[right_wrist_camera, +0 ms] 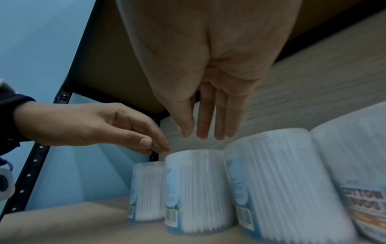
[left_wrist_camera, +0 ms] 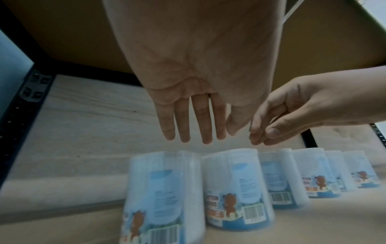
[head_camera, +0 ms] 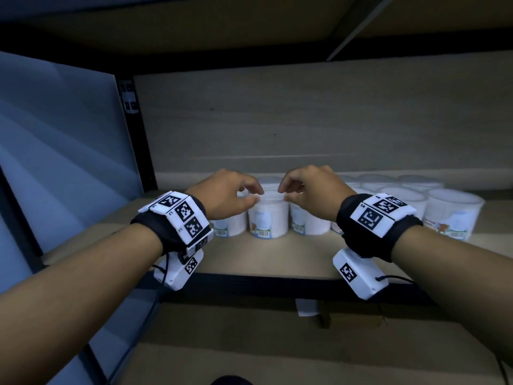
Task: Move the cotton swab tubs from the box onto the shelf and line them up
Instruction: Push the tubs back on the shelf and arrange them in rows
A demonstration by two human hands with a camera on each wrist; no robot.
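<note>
Several clear cotton swab tubs with blue labels stand in rows on the shelf board (head_camera: 277,257). The front centre tub (head_camera: 268,218) (left_wrist_camera: 236,181) (right_wrist_camera: 194,189) stands upright between its neighbours. My left hand (head_camera: 254,194) (left_wrist_camera: 206,138) hovers just over its lid's left rim, fingers straight and loose, holding nothing. My right hand (head_camera: 286,193) (right_wrist_camera: 202,133) hangs over the right rim the same way, empty. Each hand also shows in the other wrist view: the right hand (left_wrist_camera: 263,137), and the left hand (right_wrist_camera: 154,147). I cannot tell whether any fingertip touches the lid.
A black upright post (head_camera: 133,129) bounds the shelf bay on the left, with a blue-grey wall beyond. A wood-look back panel (head_camera: 305,120) stands behind the tubs, and another board (head_camera: 194,29) lies overhead. Brown cardboard (head_camera: 249,343) lies below the shelf's front edge.
</note>
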